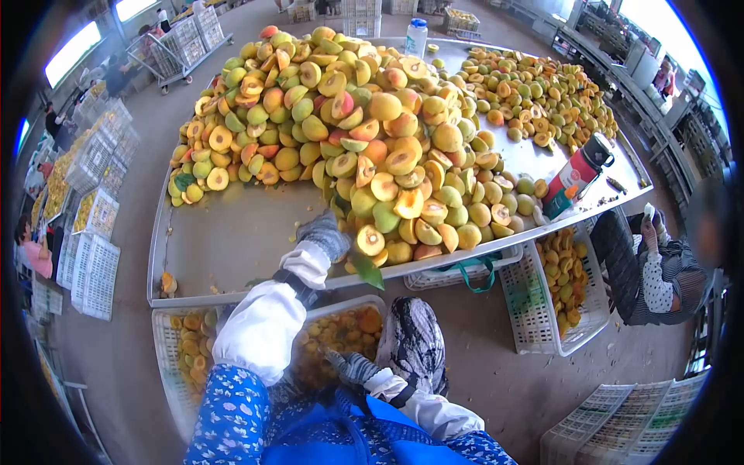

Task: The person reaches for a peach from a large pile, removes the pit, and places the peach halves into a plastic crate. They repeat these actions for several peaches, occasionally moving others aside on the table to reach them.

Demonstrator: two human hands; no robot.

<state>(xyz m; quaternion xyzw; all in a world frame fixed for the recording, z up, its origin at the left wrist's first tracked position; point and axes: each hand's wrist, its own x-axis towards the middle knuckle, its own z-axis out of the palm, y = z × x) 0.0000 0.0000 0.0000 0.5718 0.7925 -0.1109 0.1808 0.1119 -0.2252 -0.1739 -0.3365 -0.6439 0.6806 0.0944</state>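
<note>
A tall heap of peach-like fruit (372, 139), whole and halved, covers much of the metal table (240, 225). My left hand (322, 235), in a grey glove, is at the heap's near left edge, back of the hand toward me. Its fingertips are hidden, and I cannot tell whether they hold a fruit. A green leaf (367, 271) hangs at the table's front rim just right of it. My right hand (353, 367), in a striped grey glove, is low over a crate of fruit (341, 333) in front of me, fingers extended leftward, no fruit visible in them.
Another fruit crate (190, 356) stands at my left, and one (554, 287) under the table's right end. A red bottle (577, 167), a small green bottle (559, 203) and a clear bottle (416, 37) stand on the table. A person (659, 263) sits at right. Stacked crates (620, 422) lie lower right.
</note>
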